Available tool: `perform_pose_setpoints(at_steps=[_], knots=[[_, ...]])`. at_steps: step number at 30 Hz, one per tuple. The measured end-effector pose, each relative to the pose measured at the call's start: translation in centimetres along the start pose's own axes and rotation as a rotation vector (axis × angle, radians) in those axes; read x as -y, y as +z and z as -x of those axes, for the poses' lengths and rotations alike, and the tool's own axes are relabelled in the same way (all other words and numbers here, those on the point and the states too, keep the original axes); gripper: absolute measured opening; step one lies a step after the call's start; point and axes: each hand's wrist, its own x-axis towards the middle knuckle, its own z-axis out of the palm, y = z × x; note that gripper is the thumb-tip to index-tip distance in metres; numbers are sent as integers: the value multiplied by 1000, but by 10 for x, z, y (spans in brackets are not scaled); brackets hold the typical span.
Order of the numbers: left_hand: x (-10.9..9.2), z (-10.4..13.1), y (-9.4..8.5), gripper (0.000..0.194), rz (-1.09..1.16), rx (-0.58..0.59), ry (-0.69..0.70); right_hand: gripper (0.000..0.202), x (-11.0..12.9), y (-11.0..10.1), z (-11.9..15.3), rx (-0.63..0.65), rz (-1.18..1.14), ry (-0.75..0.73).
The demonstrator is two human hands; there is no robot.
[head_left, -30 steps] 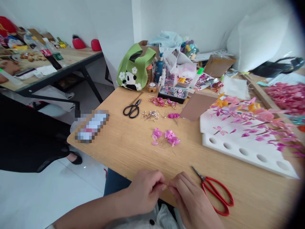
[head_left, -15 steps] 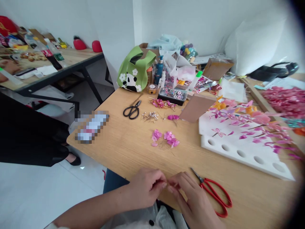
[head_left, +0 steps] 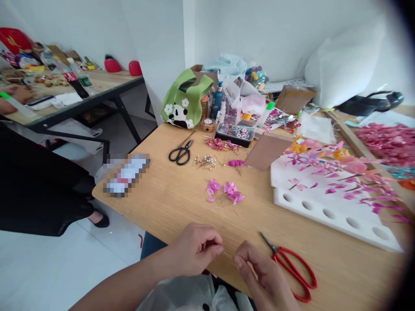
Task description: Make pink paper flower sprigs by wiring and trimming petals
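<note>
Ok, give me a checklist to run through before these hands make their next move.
1. Left hand and right hand apart: ok, a gap shows.
2. Thin piece in either fingertip pinch: cannot tell, too small.
3. Red-handled scissors near: ok, beside the right hand.
4. Pink petals on the table: ok, beyond both hands.
5. Beaded stems neatly lined up: not ok, loosely strewn.
</note>
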Motion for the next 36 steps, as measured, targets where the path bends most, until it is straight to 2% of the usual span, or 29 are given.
perform_pose_setpoints(at_steps=[4,10,16,20,26,29,33,36], knots=[[1,-5,-1,16,118,-24,-85,37,-7,7,-1,-44,-160,96],[11,-17,-3,25,514,-84,-287,35,-4,12,-8,-122,-93,16],[12,-27,-9,32,867,-132,-223,29,-1,11,-19,-205,-110,-56],[11,-31,-10,43,1129,-109,-268,26,1,18,-25,-225,-212,-68],[12,-34,6,29,1357,-111,-395,23,6,29,-27,-248,-384,-59],[11,-33,15,26,1489,-125,-416,20,4,30,-26,-204,-419,-91],[7,-33,19,26,1486,-150,-389,19,-1,29,-25,-153,-413,-132],[4,-33,20,25,1501,-178,-384,20,-4,30,-26,-179,-354,-176]])
